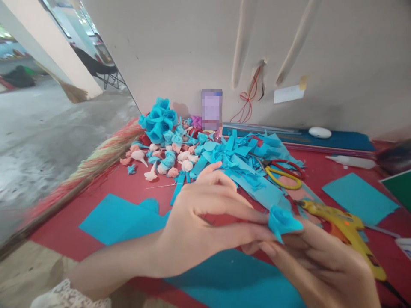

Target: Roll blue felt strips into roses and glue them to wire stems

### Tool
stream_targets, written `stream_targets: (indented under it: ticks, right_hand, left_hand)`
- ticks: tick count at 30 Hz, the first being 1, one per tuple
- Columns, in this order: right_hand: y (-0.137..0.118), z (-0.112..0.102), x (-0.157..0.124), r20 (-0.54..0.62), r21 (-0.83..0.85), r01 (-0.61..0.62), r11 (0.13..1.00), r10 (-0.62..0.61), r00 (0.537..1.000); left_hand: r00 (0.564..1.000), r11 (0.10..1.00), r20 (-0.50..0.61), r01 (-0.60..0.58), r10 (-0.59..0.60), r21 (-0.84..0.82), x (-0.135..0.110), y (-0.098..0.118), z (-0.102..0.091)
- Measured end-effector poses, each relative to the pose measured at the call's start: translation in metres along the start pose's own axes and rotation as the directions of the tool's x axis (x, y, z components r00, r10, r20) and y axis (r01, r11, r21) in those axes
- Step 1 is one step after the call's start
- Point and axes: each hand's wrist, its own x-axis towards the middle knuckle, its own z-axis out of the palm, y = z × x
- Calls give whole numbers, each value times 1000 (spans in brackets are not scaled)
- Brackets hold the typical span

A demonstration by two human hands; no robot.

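Observation:
Between both hands, at the lower right, is a small blue paper flower with folded petals. My left hand reaches across from the left and pinches its edge between thumb and index finger, the other fingers loosely bent. My right hand grips the same flower from below and the right, its fingers curled around the base, which is hidden. Blue paper sheets lie on the red table under the hands. Just right of the right hand lies a yellow hot glue gun with a small orange light.
Finished pink and blue paper flowers are heaped at the back left, beside blue paper scraps. Scissors with red and yellow handles lie right of them. A phone leans on the wall. A glue bottle lies farther right.

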Motion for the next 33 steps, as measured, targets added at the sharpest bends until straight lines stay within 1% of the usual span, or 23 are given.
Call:
stream_targets:
  ticks: [4, 8, 10, 12, 14, 17, 19, 21, 23, 26, 27, 29, 31, 33]
  right_hand:
    - [-1, 0, -1, -25, 49, 23, 999, -21, 999]
    - [-7, -4, -1, 1, 9, 1, 1000, -1, 1000]
    - [-9, -6, -2, 3, 27, -11, 1000, 11, 1000]
    - [-10, -6, -3, -16, 41, -14, 999, 15, 1000]
    - [-12, -4, -3, -52, 6, -42, 999, 43, 998]
    - [-14, -1, -3, -126, -141, -110, 984, 93, 988]
    - [-14, -1, -2, -166, -229, -122, 966, 85, 983]
    - [-14, -2, -1, -167, -264, -107, 959, 64, 984]
    - [-14, -4, -1, -157, -265, -104, 959, 63, 986]
    - [-14, -9, -1, -105, -227, -121, 966, 99, 990]
    - [-14, -10, -2, -64, -207, -125, 970, 114, 991]
    - [-15, -15, -1, 69, -148, -112, 983, 124, 990]
    - [-15, -18, 0, 192, -107, -69, 992, 89, 977]
    - [-15, -21, 2, 247, -115, -2, 993, 31, 969]
  left_hand:
    - [999, 994, -1, 48, -49, -103, 0, 0, 2]
    - [990, 972, 74, 135, -123, -192, -1, -3, 2]
    - [985, 956, 98, 160, -140, -245, 0, -6, 3]
    - [987, 941, 102, 146, -120, -306, 0, -10, 4]
    - [988, 933, 118, 132, -97, -336, 1, -14, 6]
    - [986, 928, 152, 121, -70, -353, 1, -19, 8]
    - [986, 925, 158, 101, -45, -367, 1, -22, 8]
    - [986, 926, 162, 88, -30, -367, 2, -23, 9]
    - [986, 930, 168, 84, -25, -358, 3, -24, 9]
    - [987, 932, 161, 55, 4, -359, 5, -25, 11]
    - [987, 932, 157, 42, 16, -360, 5, -26, 11]
    - [989, 933, 146, 18, 37, -359, 6, -26, 11]
    - [989, 935, 141, 6, 48, -356, 5, -28, 11]
    - [988, 935, 145, 1, 54, -354, 4, -29, 11]
